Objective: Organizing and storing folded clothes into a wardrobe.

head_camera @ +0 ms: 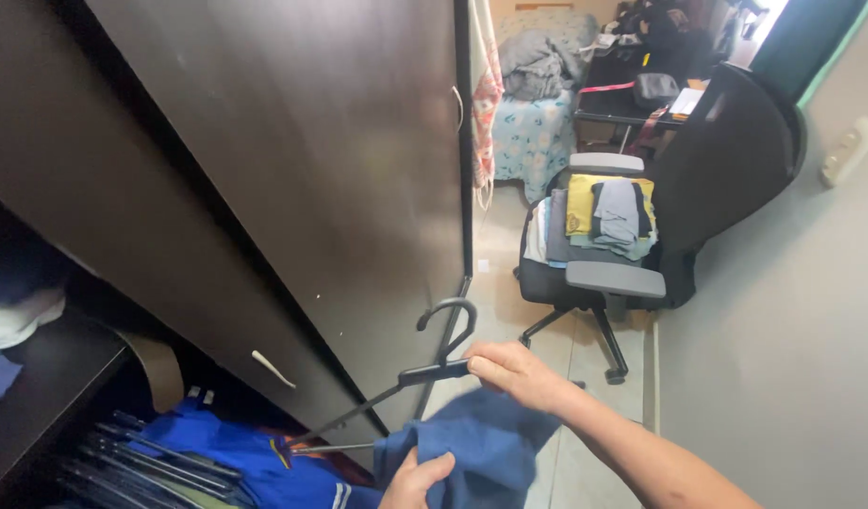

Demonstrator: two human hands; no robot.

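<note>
Now putting the blue cloth (481,443) on the black hanger (424,372), right hand (514,372) closed on its neck, left hand (415,481) pinching cloth, by the wardrobe door (311,170); needs hanging next.

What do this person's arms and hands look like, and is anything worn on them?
Both are bare. The right hand and its forearm show no sleeve, glove, watch or bracelet along the whole stretch in view. Of the left hand only the fingers and part of the back show at the bottom edge, with no ring or glove to be seen; its wrist and arm lie outside the picture.
</note>
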